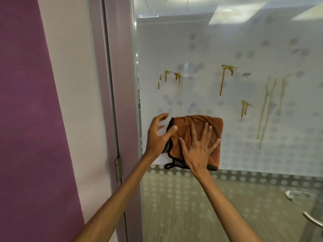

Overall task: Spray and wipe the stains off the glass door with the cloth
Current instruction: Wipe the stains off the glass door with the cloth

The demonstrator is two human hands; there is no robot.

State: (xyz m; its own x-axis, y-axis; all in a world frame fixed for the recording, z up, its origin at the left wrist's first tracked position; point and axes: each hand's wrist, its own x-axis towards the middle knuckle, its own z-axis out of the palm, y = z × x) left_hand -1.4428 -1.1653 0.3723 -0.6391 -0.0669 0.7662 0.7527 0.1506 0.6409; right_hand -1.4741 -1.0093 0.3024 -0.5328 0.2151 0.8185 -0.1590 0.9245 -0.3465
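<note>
An orange cloth [194, 124] with a dark trim lies flat against the frosted glass door [209, 49]. My right hand [199, 147] presses on it with fingers spread wide. My left hand [159, 133] hovers at the cloth's left edge, fingers curled and apart, thumb touching the trim. Yellow-brown drip stains [222, 79] run down the glass above and to the right of the cloth, with more streaks [265, 109] at the far right and small ones [174, 75] upper left. No spray bottle is in view.
The door frame [122, 84] and a hinge [118, 165] stand just left of the glass, with a purple wall [26, 102] beyond. A metal door handle [312, 220] curves out at the lower right. Dotted frosting covers the lower glass.
</note>
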